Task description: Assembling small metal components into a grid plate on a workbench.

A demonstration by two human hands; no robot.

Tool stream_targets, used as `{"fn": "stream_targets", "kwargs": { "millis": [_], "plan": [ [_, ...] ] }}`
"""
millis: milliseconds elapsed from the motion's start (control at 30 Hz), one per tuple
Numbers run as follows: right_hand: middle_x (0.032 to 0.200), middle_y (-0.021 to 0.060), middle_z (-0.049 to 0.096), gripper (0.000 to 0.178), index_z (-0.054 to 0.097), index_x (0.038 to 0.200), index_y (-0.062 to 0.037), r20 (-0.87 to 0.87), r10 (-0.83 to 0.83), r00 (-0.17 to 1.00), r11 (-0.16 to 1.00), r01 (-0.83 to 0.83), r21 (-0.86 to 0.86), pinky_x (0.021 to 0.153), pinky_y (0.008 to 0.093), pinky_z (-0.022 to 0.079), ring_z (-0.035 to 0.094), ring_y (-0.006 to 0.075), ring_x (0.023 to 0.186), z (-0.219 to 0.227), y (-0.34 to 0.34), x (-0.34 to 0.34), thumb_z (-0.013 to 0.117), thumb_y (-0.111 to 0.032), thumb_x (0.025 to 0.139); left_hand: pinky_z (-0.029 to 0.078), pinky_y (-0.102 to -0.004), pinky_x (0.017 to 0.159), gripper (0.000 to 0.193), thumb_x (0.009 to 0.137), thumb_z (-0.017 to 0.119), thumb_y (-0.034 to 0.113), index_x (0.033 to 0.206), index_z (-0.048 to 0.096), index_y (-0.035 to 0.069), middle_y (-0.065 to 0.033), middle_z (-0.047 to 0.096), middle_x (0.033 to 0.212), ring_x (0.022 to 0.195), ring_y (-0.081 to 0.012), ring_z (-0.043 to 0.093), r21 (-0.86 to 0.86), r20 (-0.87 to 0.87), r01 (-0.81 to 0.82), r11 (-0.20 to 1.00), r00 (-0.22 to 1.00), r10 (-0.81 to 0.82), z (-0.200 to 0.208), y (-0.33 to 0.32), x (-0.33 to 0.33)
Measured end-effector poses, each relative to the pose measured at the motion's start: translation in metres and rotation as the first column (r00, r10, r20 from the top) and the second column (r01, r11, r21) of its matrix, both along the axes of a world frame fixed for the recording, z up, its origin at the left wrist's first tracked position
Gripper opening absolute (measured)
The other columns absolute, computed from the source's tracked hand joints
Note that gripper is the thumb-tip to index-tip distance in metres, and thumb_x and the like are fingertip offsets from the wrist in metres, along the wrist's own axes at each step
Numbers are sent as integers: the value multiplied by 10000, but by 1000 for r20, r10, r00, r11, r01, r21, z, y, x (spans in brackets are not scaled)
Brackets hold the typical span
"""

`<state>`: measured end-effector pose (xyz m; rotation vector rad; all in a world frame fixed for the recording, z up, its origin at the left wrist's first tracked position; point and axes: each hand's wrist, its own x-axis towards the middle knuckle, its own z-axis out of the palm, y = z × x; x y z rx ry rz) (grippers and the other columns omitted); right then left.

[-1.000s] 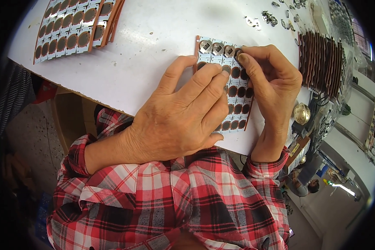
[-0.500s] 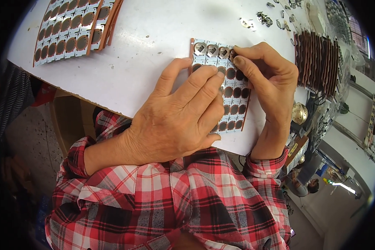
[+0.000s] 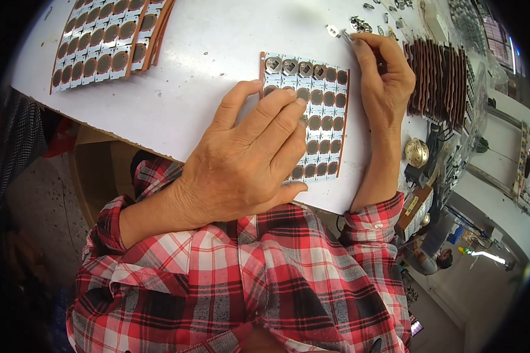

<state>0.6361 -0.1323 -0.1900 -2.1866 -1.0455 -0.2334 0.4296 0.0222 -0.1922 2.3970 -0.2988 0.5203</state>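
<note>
A panel of small circuit boards [image 3: 328,134] with rows of dark round pads lies on the white table. Along its far row, several silvery metal clips [image 3: 290,66] cover the leftmost pads, while the last pads of that row are bare. My left hand [image 3: 241,147] rests over the panel's left half with fingers spread, hiding part of the pads. Farther right and beyond the panel, my right hand [image 3: 383,76] pinches a small metal clip [image 3: 346,36] between thumb and index finger, just beside the loose clips on the table.
Loose metal clips [image 3: 360,25] are scattered at the far right of the white table [image 3: 218,35]. Stacked panels [image 3: 103,41] lie at the far left. A row of panels on edge [image 3: 439,79] stands at right, near a round gold-coloured object [image 3: 417,152]. Another person [image 3: 430,262] is in the background.
My right hand has left the panel's far row and moved away toward the loose clips. A further clip now shows in that row. My left hand stays on the panel, which sits slightly farther left.
</note>
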Motion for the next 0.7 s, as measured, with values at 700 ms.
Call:
{"fn": "stream_targets", "kwargs": {
  "millis": [700],
  "plan": [
    [947,-14,709,152,719,1084,5,-526,50,849,993,-101,-68,649,201,457,587,34,779,30,-16,-35,667,-58,956,453,-545,1052,688,613,848,434,1081,686,-44,-174,652,1230,1215,-335,611,-5,4,-52,999,999,52,0,1,0]
  ]
}}
